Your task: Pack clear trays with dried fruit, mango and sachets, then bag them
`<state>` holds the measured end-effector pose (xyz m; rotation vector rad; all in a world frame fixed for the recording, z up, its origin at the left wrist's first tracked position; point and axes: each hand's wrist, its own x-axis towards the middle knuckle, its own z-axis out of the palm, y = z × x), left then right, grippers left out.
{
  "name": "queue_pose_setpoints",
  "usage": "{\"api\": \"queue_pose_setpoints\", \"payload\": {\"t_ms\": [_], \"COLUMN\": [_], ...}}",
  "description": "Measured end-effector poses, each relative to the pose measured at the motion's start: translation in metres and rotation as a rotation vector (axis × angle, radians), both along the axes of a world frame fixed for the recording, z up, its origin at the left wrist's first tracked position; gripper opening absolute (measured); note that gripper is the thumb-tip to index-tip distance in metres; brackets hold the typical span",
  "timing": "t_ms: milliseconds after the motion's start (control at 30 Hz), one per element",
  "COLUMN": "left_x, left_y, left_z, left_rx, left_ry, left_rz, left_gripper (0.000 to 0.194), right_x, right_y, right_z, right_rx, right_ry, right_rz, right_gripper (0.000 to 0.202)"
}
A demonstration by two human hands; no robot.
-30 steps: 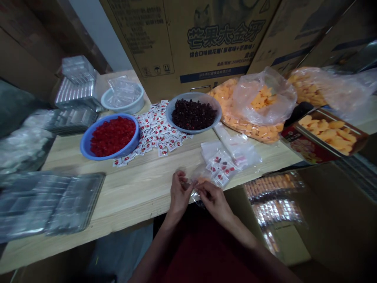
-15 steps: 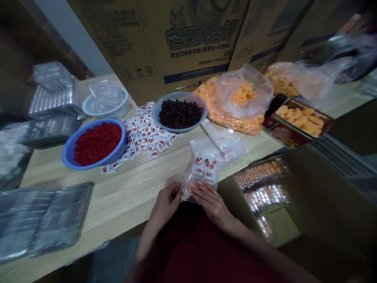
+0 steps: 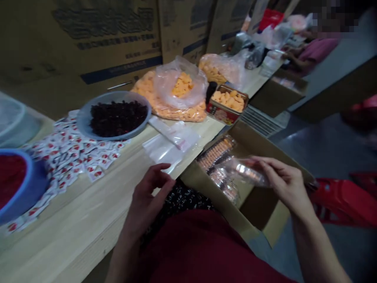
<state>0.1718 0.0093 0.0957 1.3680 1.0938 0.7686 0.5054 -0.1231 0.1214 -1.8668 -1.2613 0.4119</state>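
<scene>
My right hand point(image 3: 281, 181) grips one end of a clear plastic packet point(image 3: 247, 173) above the open cardboard box point(image 3: 259, 147). Rows of similar packs with orange pieces point(image 3: 216, 155) lie inside that box. Over the table's front edge, my left hand point(image 3: 151, 192) holds nothing, its thumb and fingers apart. Just beyond it, flat clear bags point(image 3: 165, 147) rest on the wooden table point(image 3: 118, 196).
Left on the table are a blue bowl of red pieces point(image 3: 26, 177), small white sachets point(image 3: 73, 149) and a bowl of dark pieces point(image 3: 85, 122). Farther back stand a bag of orange pieces point(image 3: 141, 88) and a tin point(image 3: 222, 114). A person point(image 3: 315, 55) works at the back right.
The view has swung right. My right hand has moved from the table to above the box with a packet. My left hand has let go of the bag and opened.
</scene>
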Motion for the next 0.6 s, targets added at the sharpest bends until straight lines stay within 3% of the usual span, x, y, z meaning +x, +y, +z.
{"api": "queue_pose_setpoints", "payload": {"t_ms": [100, 200, 300, 433, 600], "left_x": [-0.004, -0.007, -0.006, -0.006, -0.004], "left_y": [0.003, -0.001, -0.004, -0.002, -0.003], "left_z": [-0.019, -0.031, -0.036, -0.039, -0.043], "left_rx": [-0.046, -0.106, -0.150, -0.191, -0.195], "left_ry": [0.069, 0.141, 0.181, 0.227, 0.263], "left_rz": [0.011, -0.003, 0.031, 0.105, 0.146], "left_gripper": [0.040, 0.042, 0.046, 0.047, 0.049], "right_x": [0.063, 0.112, 0.140, 0.149, 0.126], "right_y": [-0.028, -0.048, -0.055, -0.052, -0.052], "right_z": [-0.037, -0.102, -0.170, -0.237, -0.287], "right_rx": [-0.114, -0.318, -0.432, -0.486, -0.419], "right_ry": [-0.118, -0.154, -0.073, -0.010, 0.075], "right_rz": [-0.191, -0.356, -0.495, -0.523, -0.374], "right_gripper": [0.028, 0.029, 0.034, 0.033, 0.027]}}
